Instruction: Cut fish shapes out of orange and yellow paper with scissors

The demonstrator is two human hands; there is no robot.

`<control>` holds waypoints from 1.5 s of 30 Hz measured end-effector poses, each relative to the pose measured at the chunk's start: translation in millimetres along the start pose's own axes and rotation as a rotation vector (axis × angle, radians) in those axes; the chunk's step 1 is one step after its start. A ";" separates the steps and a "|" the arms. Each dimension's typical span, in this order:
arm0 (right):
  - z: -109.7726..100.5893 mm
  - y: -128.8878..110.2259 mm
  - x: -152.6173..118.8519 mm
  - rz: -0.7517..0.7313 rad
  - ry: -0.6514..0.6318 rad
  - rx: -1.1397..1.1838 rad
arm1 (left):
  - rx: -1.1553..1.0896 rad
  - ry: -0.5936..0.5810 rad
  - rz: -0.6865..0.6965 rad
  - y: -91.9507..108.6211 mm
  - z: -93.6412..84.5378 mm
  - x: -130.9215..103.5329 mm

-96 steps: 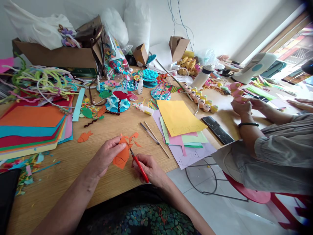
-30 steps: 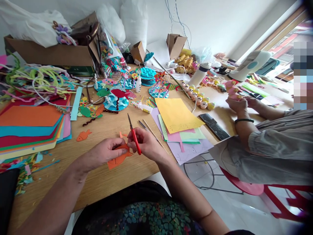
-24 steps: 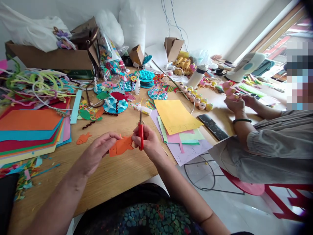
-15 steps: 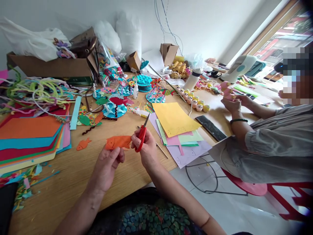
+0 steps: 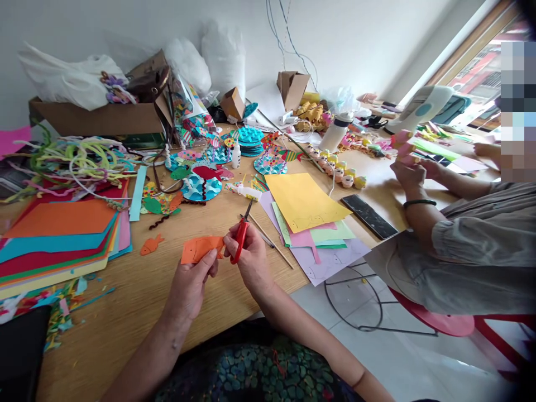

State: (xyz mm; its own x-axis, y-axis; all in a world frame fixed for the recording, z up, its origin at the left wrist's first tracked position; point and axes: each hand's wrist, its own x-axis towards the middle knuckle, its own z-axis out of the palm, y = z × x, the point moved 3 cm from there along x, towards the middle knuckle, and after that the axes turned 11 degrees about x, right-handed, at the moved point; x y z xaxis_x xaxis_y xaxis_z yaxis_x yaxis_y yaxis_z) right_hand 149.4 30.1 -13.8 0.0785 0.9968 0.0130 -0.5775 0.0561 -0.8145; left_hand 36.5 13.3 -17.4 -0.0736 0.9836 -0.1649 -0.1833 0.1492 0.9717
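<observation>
My left hand [image 5: 195, 282] pinches a strip of orange paper [image 5: 196, 249] with a fish outline drawn on it, thumb on top near the strip's right end. Close beside it, my right hand [image 5: 250, 254] is closed on red-handled scissors [image 5: 240, 240], whose dark blades point up and away from me. The fingertips of my right hand are at the right end of the orange strip; whether they grip it I cannot tell. A cut-out orange paper fish [image 5: 151, 244] lies on the table to the left.
Stacked coloured paper [image 5: 62, 218] and paper scraps [image 5: 62, 312] lie left; yellow paper [image 5: 307, 201] tops sheets on the right. A thin stick [image 5: 278, 251] and glue bottle [image 5: 249, 192] lie ahead. A phone [image 5: 368, 216] is near a co-worker's hands [image 5: 412, 173], which hold something pink.
My left thumb has shifted right along the orange strip, closer to my right hand. The strip is turned slightly. The view has swung a little to the left.
</observation>
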 end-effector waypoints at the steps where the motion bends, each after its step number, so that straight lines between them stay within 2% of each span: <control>1: -0.6 -1.1 0.1 -0.006 -0.003 -0.015 | 0.002 0.005 -0.001 0.4 -1.8 0.8; 5: -3.0 -6.5 -3.0 -0.009 -0.015 -0.070 | -0.019 0.040 0.001 3.3 -10.2 5.9; 11: 0.4 1.0 -10.5 0.174 -0.136 -0.051 | -0.054 0.075 -0.066 3.4 -12.0 8.2; 14: 1.0 4.8 -10.3 0.198 -0.153 -0.001 | -0.062 0.064 -0.099 3.3 -10.2 6.0; 19: 0.4 5.5 -8.3 0.138 -0.139 -0.059 | -0.073 -0.002 -0.111 6.3 -7.4 2.6; 26: -6.6 12.3 -6.0 -0.001 -0.077 -0.308 | -0.082 -0.013 -0.148 6.5 -4.5 2.2; 31: -13.9 19.0 -5.6 -0.017 -0.069 -0.390 | -0.064 0.018 -0.191 2.2 -7.2 3.0; 38: -17.1 22.7 -5.4 -0.034 -0.080 -0.416 | -0.077 -0.038 -0.181 0.2 -6.0 5.3; 45: -17.7 21.8 -4.7 -0.005 -0.114 -0.469 | -0.100 -0.040 -0.179 -0.5 -10.3 8.5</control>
State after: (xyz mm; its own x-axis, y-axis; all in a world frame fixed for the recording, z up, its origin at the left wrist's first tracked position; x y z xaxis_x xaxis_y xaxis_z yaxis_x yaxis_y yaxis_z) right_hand 150.8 25.6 -41.9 -0.0244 0.9979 0.0593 -0.1464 0.0551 -0.9877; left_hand 25.9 20.5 -21.0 0.0079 0.9459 -0.3245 -0.2867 0.3130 0.9054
